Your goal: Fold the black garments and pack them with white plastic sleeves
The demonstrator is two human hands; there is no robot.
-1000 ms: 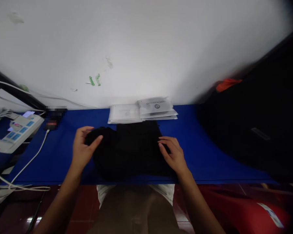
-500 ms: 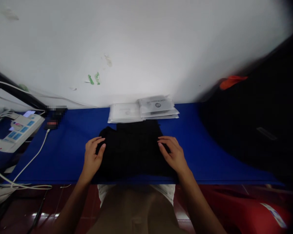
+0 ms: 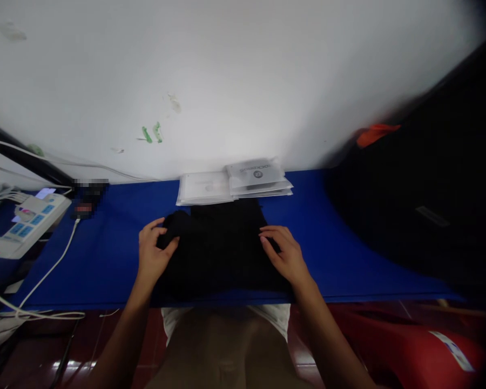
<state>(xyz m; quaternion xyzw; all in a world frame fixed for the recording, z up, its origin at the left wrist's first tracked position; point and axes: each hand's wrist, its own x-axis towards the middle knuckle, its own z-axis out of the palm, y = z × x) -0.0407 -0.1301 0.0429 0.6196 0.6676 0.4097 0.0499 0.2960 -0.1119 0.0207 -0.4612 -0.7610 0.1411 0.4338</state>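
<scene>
A piece of folded black cloth (image 3: 221, 248), perhaps a garment, lies on the blue table in front of me. My left hand (image 3: 156, 248) grips its left edge, where the fabric bulges up between thumb and fingers. On the opposite edge, my right hand (image 3: 283, 251) has its thumb and fingertips close together, with cloth pinched at the side. Dark fabric hides the cloth's folds and exact kind. Just beyond its far edge lie flat translucent plastic packages (image 3: 257, 177), some with grey printing.
The blue tabletop (image 3: 117, 259) runs along a white wall (image 3: 243, 81). A white power strip (image 3: 32, 224) with cables sits at the left, near a blurred-out dark device (image 3: 87, 197). A large black item (image 3: 429, 178) covers the right end. Something red (image 3: 409, 346) stands below right.
My left hand has closed in on the cloth's left edge, lifting and bunching it slightly. My right hand stays almost where it was. The view has shifted a little.
</scene>
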